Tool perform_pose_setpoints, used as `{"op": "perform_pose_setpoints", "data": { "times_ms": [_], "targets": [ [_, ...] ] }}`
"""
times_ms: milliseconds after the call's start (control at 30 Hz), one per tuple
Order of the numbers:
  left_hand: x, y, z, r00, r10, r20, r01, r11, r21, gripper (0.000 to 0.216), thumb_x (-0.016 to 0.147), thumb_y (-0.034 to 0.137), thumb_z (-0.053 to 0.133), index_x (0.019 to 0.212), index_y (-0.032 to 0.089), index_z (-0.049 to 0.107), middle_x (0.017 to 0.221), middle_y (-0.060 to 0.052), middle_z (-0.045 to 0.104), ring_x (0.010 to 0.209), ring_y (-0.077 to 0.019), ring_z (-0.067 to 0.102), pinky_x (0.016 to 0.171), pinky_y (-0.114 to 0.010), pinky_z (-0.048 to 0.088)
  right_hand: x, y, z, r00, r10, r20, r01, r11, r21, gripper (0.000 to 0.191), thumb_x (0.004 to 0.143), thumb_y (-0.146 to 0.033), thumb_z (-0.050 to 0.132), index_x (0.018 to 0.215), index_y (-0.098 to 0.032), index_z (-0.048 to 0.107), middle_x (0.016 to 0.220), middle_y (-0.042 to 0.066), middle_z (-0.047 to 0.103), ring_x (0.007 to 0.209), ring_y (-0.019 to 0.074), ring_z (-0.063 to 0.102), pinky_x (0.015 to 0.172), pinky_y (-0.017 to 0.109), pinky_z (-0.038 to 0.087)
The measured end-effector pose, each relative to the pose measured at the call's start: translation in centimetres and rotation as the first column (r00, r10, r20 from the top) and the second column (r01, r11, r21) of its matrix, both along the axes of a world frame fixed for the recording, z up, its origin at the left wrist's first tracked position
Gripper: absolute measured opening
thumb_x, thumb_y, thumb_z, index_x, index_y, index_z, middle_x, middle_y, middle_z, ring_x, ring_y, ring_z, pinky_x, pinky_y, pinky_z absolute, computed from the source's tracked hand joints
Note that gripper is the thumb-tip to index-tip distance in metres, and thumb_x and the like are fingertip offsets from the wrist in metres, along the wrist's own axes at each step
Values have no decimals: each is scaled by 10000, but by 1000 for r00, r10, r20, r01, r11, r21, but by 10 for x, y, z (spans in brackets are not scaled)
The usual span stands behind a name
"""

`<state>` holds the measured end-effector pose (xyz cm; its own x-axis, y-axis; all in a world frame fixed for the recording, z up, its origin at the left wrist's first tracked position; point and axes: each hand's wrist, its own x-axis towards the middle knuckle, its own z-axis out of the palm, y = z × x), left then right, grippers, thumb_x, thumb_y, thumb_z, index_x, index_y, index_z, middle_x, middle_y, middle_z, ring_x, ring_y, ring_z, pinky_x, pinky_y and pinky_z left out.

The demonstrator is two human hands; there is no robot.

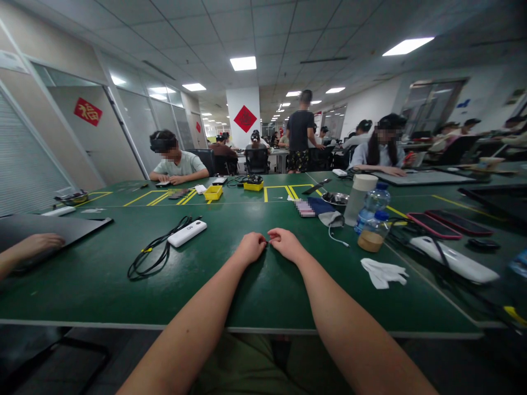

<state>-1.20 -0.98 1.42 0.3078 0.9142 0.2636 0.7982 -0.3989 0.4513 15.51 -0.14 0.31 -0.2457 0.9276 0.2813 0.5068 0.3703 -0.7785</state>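
My left hand (250, 247) and my right hand (287, 243) rest side by side on the green table (102, 274), fingertips meeting at the middle. Both hands have their fingers curled into a pinch. Whatever lies between the fingertips is too small to make out. A white power bank (187, 233) with a coiled black cable (150, 257) lies to the left of my hands. A white crumpled glove (382, 272) lies to the right.
Another person's hand (35, 244) rests on a dark laptop at the far left. Bottles (373, 219), a white cup (357, 198), a metal bowl and phones crowd the right side. Yellow trays (213, 192) sit further back, where seated people work.
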Motion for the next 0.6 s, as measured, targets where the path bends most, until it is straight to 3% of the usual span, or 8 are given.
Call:
{"op": "perform_pose_setpoints", "data": {
  "times_ms": [133,267,367,433,600],
  "targets": [
    [-6,7,-4,942,146,301,-119,987,-107,124,751,147,553,807,150,664,782,-86,682,734,-179,621,742,-295,460,0,0,0,988,-24,152,15,998,60,256,702,-150,618,949,-155,684,893,59,662,778,148,605,747,258,464],
    [-17,15,-10,648,305,698,-88,940,-329,171,715,72,554,877,121,579,679,-47,639,584,-121,597,597,-233,465,-4,-3,0,965,18,263,-41,996,80,261,721,-281,658,954,-171,700,831,37,633,734,140,575,705,253,433],
    [-21,17,-11,507,340,792,-20,923,-384,197,685,64,587,869,119,543,643,-23,613,554,-110,591,572,-221,465,-10,-7,0,939,72,336,-110,989,97,332,744,-338,658,1051,-216,683,833,26,608,755,141,560,705,249,405],
    [-20,16,-11,525,312,792,6,929,-370,222,670,82,615,881,117,553,653,-17,612,556,-109,588,574,-224,467,-14,-8,1,920,88,382,-138,985,105,338,757,-353,653,1082,-262,673,855,23,587,769,141,554,704,246,390],
    [-14,14,-14,776,163,610,-34,975,-218,236,658,90,615,891,125,638,641,10,595,534,-84,526,528,-196,410,-17,-7,0,892,71,446,-135,985,112,147,769,-253,638,899,-226,702,849,26,562,768,131,549,712,229,378]
  ]
}}
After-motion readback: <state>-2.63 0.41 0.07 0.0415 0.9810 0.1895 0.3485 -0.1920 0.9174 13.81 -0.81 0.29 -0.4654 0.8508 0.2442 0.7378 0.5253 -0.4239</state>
